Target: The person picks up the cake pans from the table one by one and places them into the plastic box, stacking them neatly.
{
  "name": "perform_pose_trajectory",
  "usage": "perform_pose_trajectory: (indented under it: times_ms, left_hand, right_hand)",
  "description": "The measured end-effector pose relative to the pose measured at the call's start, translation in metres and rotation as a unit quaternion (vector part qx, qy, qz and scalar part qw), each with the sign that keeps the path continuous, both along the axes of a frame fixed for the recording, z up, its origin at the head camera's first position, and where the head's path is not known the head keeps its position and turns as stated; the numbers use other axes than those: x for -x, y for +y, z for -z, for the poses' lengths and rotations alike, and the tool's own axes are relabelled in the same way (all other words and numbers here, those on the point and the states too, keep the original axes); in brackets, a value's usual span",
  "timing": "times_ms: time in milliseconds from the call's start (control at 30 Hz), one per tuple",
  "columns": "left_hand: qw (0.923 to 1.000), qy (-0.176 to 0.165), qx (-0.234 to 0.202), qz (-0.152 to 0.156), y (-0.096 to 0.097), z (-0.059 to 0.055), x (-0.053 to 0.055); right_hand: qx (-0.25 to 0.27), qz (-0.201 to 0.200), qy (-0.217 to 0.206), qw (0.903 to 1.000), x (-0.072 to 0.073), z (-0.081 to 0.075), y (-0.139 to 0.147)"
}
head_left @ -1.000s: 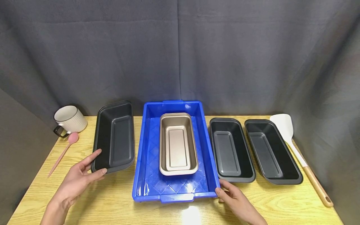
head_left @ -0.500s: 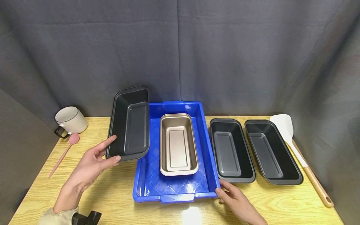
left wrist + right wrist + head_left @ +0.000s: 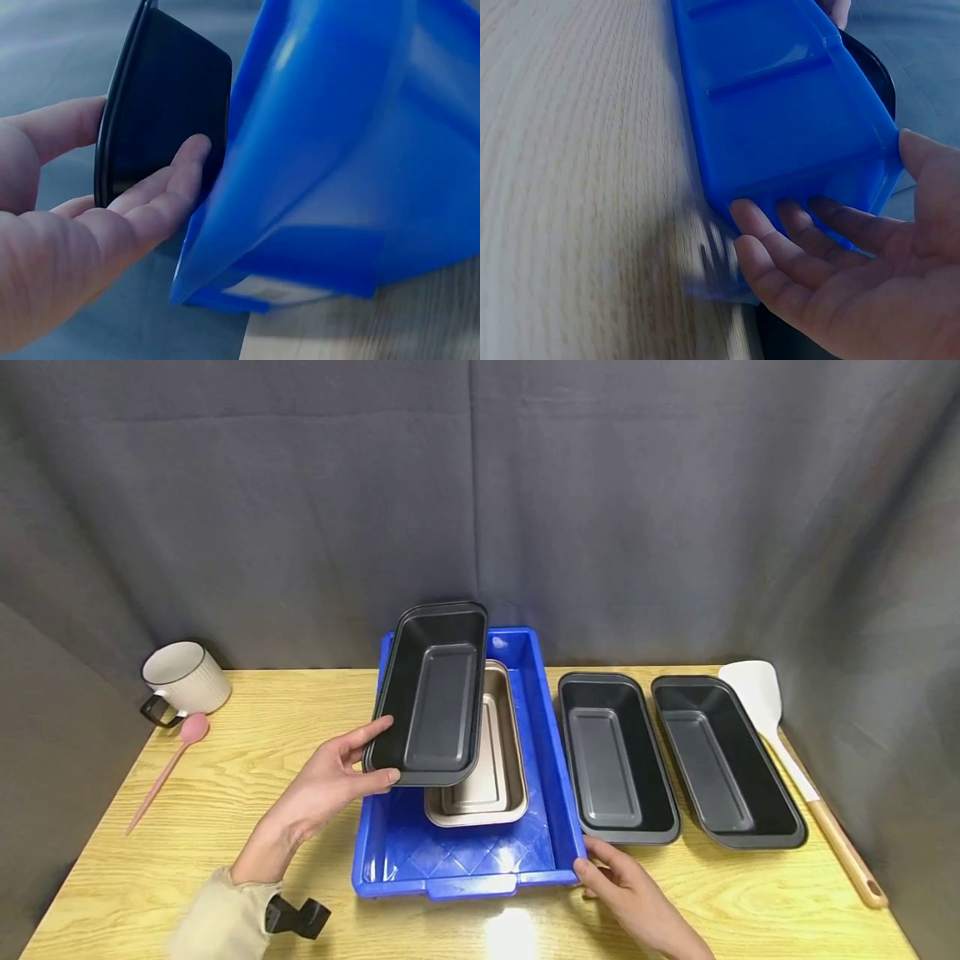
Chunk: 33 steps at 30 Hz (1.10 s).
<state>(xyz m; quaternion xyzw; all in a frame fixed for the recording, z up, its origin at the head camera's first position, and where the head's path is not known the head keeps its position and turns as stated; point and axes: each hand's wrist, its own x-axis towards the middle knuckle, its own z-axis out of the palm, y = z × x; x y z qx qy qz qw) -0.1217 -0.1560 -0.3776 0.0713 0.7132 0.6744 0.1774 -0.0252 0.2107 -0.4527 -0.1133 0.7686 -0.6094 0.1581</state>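
My left hand (image 3: 322,789) grips the near left corner of a dark loaf pan (image 3: 446,702), thumb inside the rim and fingers below, as the left wrist view shows. The pan is tilted and held over a blue plastic tray (image 3: 457,852). Under it, a gold loaf pan (image 3: 495,781) lies in the tray, its left and far parts hidden. At the tray's near right corner, my right hand (image 3: 633,897) holds on with the thumb at the rim and fingertips against the outer wall (image 3: 802,97).
Two more dark loaf pans, one (image 3: 618,760) beside the tray and another (image 3: 727,764) farther right, lie on the wooden table (image 3: 247,727). A white spatula (image 3: 806,789) is at the right edge. Left stand a mug (image 3: 187,681) and a pink spoon (image 3: 168,768). A grey curtain (image 3: 472,510) hangs behind.
The left hand has lifted the dark loaf pan from the left side and carried it rightward over the tray, partly covering the gold pan. My right hand stays at the tray corner.
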Motion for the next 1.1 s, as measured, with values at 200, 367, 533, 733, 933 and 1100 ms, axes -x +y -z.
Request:
perform_pose_trajectory:
  times_ms: [200, 367, 533, 733, 933, 1100]
  left_hand:
    - [0.9998, -0.013, 0.013, 0.004, 0.022, 0.005, 0.002]
    - [0.9995, -0.029, -0.011, 0.012, 0.038, 0.014, 0.003]
    - [0.9992, -0.038, -0.003, 0.01, 0.046, 0.02, 0.003]
    - [0.999, -0.031, 0.03, -0.011, 0.047, 0.018, -0.004]
    - [0.9984, -0.049, 0.017, -0.024, 0.051, 0.015, -0.01]
    - [0.994, -0.028, 0.097, -0.043, 0.056, 0.011, -0.012]
  right_hand:
    - [0.014, -0.004, -0.002, 0.9999, -0.002, 0.0, 0.001]
    - [0.012, -0.002, 0.001, 0.9999, -0.001, 0.0, 0.0]
    - [0.004, 0.004, 0.012, 0.9999, -0.001, 0.0, 0.0]
    - [0.006, 0.0, 0.019, 0.9998, -0.002, -0.001, 0.0]
    - [0.009, 0.003, 0.024, 0.9997, -0.002, 0.0, 0.001]
    - [0.005, -0.001, 0.018, 0.9998, -0.003, 0.0, 0.001]
